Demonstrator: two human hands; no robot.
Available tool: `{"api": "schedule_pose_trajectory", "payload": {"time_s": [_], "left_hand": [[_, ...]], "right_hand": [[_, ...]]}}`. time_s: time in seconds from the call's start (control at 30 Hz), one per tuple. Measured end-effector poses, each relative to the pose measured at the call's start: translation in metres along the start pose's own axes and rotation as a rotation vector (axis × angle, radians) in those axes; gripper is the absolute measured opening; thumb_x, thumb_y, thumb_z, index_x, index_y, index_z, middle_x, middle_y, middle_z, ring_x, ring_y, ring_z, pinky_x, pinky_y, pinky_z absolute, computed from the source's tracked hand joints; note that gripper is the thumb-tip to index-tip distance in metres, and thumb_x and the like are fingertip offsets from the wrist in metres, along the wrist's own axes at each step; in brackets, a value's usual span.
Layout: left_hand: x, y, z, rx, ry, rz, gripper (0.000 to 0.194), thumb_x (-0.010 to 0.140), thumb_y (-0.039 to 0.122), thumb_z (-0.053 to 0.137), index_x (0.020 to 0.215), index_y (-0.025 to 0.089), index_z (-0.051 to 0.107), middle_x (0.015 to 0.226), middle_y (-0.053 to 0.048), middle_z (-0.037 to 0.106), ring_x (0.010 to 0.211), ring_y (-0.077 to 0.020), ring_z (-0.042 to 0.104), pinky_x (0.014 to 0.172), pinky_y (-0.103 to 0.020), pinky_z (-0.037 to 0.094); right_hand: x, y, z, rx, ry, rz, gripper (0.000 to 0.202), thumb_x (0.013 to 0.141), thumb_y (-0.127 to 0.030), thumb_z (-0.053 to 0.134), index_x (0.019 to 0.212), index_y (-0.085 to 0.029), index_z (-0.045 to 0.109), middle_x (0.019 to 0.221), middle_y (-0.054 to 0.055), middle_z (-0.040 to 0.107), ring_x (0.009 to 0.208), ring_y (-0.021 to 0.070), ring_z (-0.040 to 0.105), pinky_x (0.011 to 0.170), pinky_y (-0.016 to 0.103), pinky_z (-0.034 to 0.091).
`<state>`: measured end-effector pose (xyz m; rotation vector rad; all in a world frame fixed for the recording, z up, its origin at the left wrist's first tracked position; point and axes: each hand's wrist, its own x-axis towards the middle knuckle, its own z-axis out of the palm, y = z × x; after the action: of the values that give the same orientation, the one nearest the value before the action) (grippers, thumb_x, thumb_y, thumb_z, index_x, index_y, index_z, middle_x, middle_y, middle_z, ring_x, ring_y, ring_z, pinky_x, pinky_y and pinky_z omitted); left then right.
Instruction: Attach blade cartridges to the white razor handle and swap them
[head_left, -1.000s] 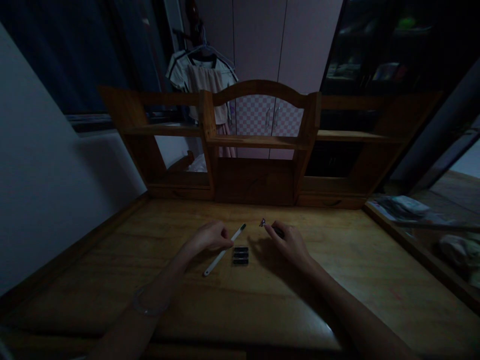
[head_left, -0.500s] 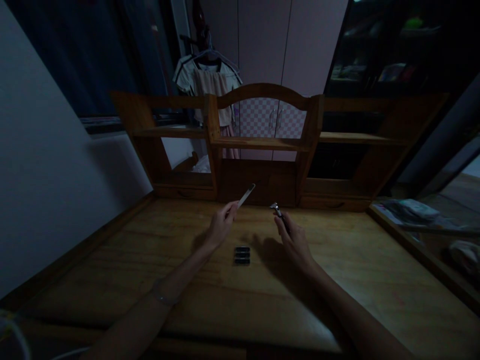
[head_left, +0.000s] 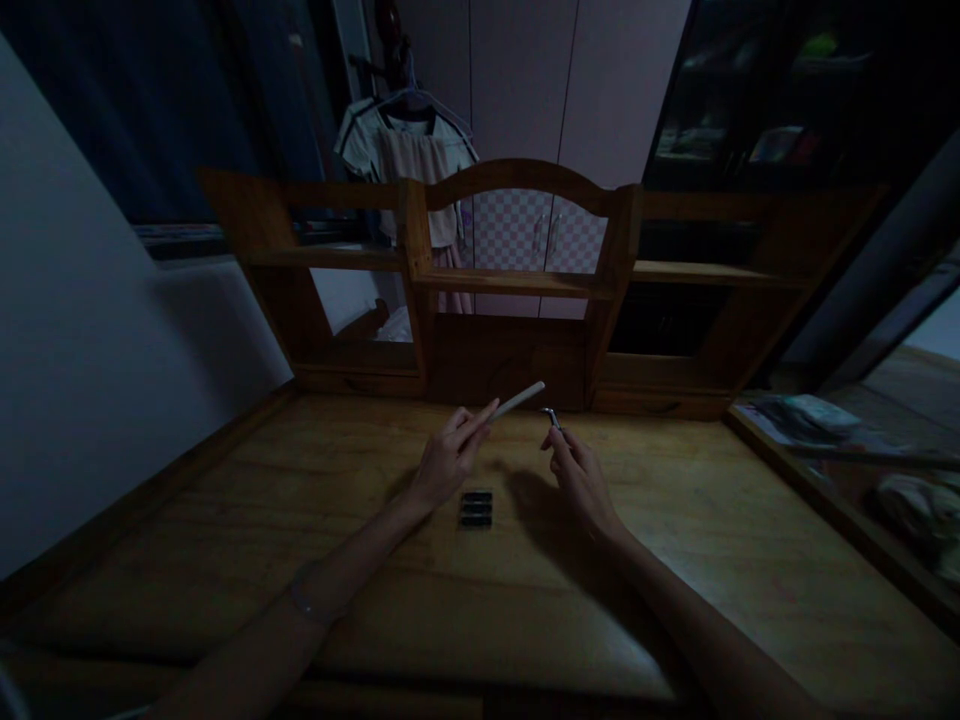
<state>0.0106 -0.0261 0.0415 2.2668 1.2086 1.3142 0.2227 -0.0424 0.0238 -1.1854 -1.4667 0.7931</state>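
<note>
My left hand (head_left: 444, 465) is closed around one end of a slim pale stick (head_left: 523, 396). The stick points up and to the right, and its kind is too dim to make out. Across from it, my right hand (head_left: 583, 480) grips a razor-like tool (head_left: 553, 417) with a shiny, bent metal head and a dark handle mostly hidden by the fingers. The stick's free end is close to the metal head; a small gap shows between them. On the desk below and between the hands lies a clear pack (head_left: 476, 509) with three black pieces in a column.
The wooden desk (head_left: 360, 620) spreads under both arms. A wooden shelf unit (head_left: 517, 287) with small drawers stands along its back edge. Plastic-wrapped items (head_left: 814, 415) lie beyond the right edge rail. Clothes (head_left: 412, 150) hang behind, and a white wall (head_left: 75, 400) borders the left side.
My left hand has turned the stick flatter and brought its tip rightward to the metal head. My right hand stays nearly in place. The view has shifted slightly.
</note>
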Motion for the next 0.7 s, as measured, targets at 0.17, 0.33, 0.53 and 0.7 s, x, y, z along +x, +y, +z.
{"api": "schedule_pose_trajectory", "payload": {"time_s": [0.17, 0.33, 0.53, 0.7], "left_hand": [[-0.003, 0.002, 0.006, -0.096, -0.062, -0.015, 0.037, 0.092, 0.030, 0.046, 0.128, 0.024, 0.055, 0.088, -0.003, 0.054, 0.078, -0.0130, 0.050, 0.072, -0.022, 0.040], [-0.004, 0.005, 0.007, -0.191, 0.056, -0.076, 0.034, 0.089, 0.033, 0.051, 0.118, 0.021, 0.062, 0.091, -0.005, 0.059, 0.078, -0.0139, 0.052, 0.071, -0.022, 0.042], [-0.005, 0.005, 0.005, -0.306, 0.101, -0.133, 0.033, 0.085, 0.036, 0.057, 0.111, 0.019, 0.068, 0.085, -0.004, 0.056, 0.070, -0.0117, 0.049, 0.058, -0.020, 0.036], [-0.005, -0.002, 0.009, -0.465, -0.056, -0.255, 0.038, 0.080, 0.040, 0.063, 0.110, 0.019, 0.068, 0.079, -0.001, 0.052, 0.054, -0.0054, 0.037, 0.045, -0.019, 0.023]], "right_hand": [[0.002, 0.001, -0.001, -0.078, 0.062, -0.054, 0.038, 0.089, -0.053, 0.042, 0.082, -0.018, 0.056, 0.075, 0.002, 0.055, 0.067, 0.0147, 0.049, 0.058, 0.023, 0.037], [0.002, -0.001, -0.006, -0.167, 0.120, -0.034, 0.039, 0.085, -0.054, 0.048, 0.069, -0.018, 0.051, 0.062, -0.002, 0.043, 0.057, 0.0128, 0.040, 0.051, 0.023, 0.030], [0.006, 0.005, -0.012, -0.180, 0.099, 0.005, 0.033, 0.084, -0.044, 0.046, 0.070, -0.016, 0.055, 0.058, -0.001, 0.042, 0.056, 0.0139, 0.042, 0.049, 0.023, 0.028], [0.005, 0.001, -0.012, -0.261, 0.107, -0.021, 0.028, 0.083, -0.036, 0.044, 0.070, -0.016, 0.057, 0.057, -0.001, 0.047, 0.054, 0.0142, 0.045, 0.049, 0.024, 0.028]]}}
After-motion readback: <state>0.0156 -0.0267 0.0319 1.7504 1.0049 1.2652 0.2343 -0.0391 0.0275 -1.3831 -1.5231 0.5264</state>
